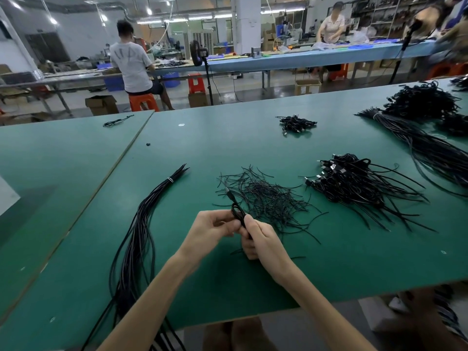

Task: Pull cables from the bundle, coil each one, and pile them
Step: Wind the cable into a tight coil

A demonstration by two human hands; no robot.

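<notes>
Black cable (pixel 237 212), coiled between hands (pixel 238 231)

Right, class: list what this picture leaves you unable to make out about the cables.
1. Head view: the number of turns in the cable, mostly covered by the left hand and right hand gripping it.
2. Head view: the near end of the long bundle, cut off by the bottom edge.
3. Head view: the full extent of the right-hand bundle, cut off by the right edge.
4. Head view: the count in the far pile, too small.
</notes>
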